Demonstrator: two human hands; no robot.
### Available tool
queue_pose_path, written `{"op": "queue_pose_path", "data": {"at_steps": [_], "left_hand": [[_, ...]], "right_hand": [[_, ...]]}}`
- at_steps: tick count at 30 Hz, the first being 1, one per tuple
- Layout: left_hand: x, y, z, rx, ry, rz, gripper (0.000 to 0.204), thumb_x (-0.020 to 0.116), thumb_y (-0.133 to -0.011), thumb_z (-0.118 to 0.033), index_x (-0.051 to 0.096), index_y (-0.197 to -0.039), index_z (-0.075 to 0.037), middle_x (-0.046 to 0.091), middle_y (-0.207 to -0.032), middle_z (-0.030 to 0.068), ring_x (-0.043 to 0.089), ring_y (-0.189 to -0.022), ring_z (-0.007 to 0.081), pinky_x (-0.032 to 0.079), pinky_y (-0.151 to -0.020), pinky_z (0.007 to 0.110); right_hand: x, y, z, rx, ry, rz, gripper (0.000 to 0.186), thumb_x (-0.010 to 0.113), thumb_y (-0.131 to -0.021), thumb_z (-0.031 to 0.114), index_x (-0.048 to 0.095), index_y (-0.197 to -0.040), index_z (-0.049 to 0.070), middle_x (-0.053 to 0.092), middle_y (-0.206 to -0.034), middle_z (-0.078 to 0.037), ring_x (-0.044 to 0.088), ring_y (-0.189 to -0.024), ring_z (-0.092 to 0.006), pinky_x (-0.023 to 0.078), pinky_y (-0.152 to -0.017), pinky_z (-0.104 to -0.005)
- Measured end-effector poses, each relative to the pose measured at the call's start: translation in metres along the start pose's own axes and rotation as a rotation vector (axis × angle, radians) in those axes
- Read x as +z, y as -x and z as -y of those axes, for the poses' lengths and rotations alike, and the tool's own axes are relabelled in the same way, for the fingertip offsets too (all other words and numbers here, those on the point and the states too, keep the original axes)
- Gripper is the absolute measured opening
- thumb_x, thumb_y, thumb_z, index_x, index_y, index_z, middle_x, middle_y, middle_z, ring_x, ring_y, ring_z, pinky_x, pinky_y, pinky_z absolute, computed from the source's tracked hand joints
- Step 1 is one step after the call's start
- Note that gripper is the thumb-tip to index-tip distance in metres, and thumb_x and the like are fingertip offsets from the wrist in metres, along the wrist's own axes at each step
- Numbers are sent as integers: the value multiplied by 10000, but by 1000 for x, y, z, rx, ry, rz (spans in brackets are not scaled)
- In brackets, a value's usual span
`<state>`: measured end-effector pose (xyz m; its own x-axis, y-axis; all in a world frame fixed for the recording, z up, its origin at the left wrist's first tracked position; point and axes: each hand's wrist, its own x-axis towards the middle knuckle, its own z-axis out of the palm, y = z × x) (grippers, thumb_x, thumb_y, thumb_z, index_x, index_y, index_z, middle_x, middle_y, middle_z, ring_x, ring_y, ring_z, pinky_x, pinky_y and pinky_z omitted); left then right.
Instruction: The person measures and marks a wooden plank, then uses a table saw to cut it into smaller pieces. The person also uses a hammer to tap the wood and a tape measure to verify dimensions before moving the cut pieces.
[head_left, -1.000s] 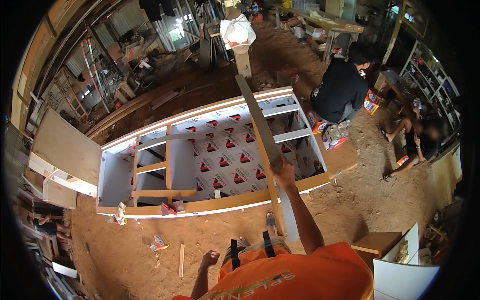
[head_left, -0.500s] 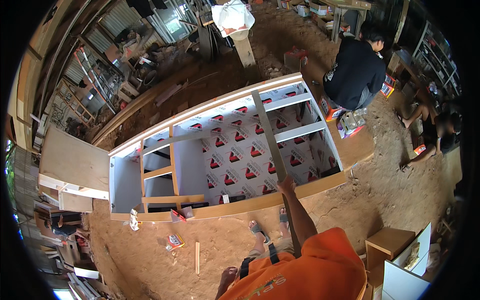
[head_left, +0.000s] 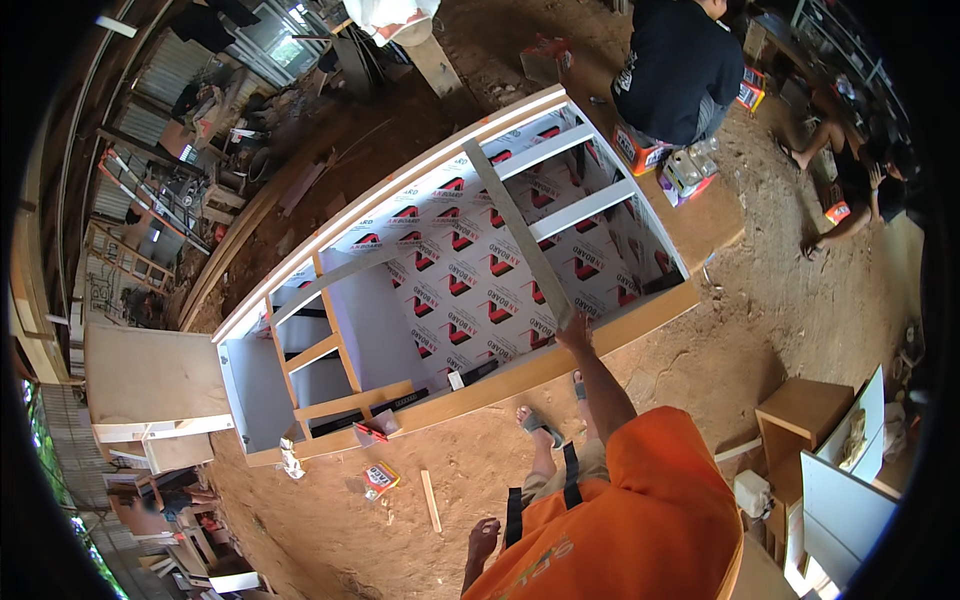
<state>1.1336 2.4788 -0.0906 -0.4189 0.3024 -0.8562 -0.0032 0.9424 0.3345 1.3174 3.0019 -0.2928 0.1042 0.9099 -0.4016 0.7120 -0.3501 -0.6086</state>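
Observation:
A long cabinet frame [head_left: 500,385] lies on the dirt floor in front of me, its inside lined with white printed board. A long, flat grey-brown wooden strip [head_left: 515,235] spans its opening from the far rim toward the near one. My right hand [head_left: 575,332] is closed around the near end of this strip, beside the near rim. Low by my side hangs my left hand [head_left: 484,535], fingers curled, with nothing visible in it. A curved thin strip [head_left: 345,272] and a short wooden piece [head_left: 355,400] lie across the frame's left part.
Near the front rim are a red-handled scraper [head_left: 370,433], a red-and-yellow packet [head_left: 380,480] and a loose stick [head_left: 431,500]. A person in black [head_left: 675,70] sits beyond the far right corner; another [head_left: 850,180] is farther right. Wooden cabinets [head_left: 810,420] stand behind me at right.
My view has turned and shifted, so the cabinet frame sits further left and tilts more. My right hand still grips the strip; the dark length behind my forearm no longer shows.

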Motion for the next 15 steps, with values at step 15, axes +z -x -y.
{"op": "queue_pose_path", "data": {"at_steps": [15], "left_hand": [[-11, -9, 15, 62, -187, -73, 411, 696, -936, -357, 700, -1202, -44, 750, -1061, 204, 732, -987, 288, 568, -852, 390]], "right_hand": [[-29, 46, 2, -33, 109, -104, 740, 760, -769, 238, 418, -1395, 41, 420, -1417, -246, 363, -1382, -451, 327, -1116, -625]]}}
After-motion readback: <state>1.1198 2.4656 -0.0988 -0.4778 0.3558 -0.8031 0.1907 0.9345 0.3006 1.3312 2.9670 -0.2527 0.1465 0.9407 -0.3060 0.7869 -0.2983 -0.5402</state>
